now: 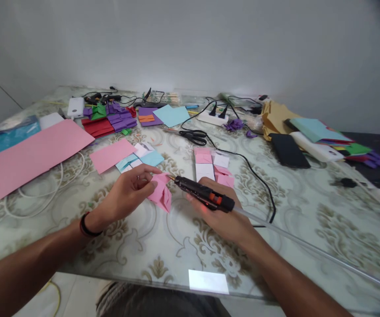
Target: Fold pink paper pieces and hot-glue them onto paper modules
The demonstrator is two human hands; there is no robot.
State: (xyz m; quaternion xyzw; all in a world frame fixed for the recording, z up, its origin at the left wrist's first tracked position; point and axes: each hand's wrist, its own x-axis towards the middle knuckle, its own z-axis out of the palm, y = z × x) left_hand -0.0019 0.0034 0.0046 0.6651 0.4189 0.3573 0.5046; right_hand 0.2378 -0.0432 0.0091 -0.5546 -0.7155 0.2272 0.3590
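Pinched in my left hand point(132, 190) is a folded piece of pink paper point(162, 196), held just above the table. My right hand point(221, 209) grips a black hot glue gun point(205, 193) with a long clear glue stick point(308, 244) sticking out of its back. The gun's metal nozzle point(171, 177) meets the upper edge of the folded paper; whether glue is coming out is too small to see. Behind my left hand lie a pink sheet point(113, 155) and folded blue and white pieces point(150, 157). Pink and white folded pieces point(204, 165) lie beyond my right hand.
Black scissors point(195, 137) lie mid-table near a white power strip point(213, 117). The gun's black cord point(249, 165) loops at right, near a dark phone point(290, 150). Large pink sheets point(41, 152) and a white cable point(53, 193) cover the left. Red and purple folded papers point(120, 119) sit behind.
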